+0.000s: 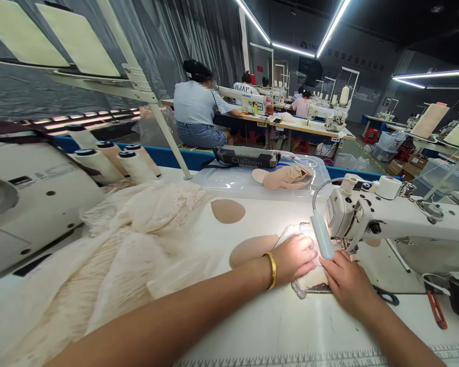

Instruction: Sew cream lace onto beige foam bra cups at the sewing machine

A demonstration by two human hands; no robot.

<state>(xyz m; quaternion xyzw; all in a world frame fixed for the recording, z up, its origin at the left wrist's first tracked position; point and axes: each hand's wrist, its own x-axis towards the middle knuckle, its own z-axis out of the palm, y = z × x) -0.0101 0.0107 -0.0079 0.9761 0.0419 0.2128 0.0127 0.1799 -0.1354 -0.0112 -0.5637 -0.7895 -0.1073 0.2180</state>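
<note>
My left hand [295,258] lies on a pale lace fabric piece [309,279] under the head of the white sewing machine [405,224], fingers curled down onto the cloth; a gold bangle is on the wrist. My right hand [346,280] presses the same piece from the right, close to the needle area, fingers partly hidden behind the machine's small lamp [322,235]. A tan bra cup [252,248] lies just left of my left hand.
A second tan cup [228,210] lies farther back, and a heap of cream lace fabric [137,244] covers the left of the table. Thread cones [115,160], a plastic tub with tan pieces [286,177], and other workers at machines [199,109] lie beyond.
</note>
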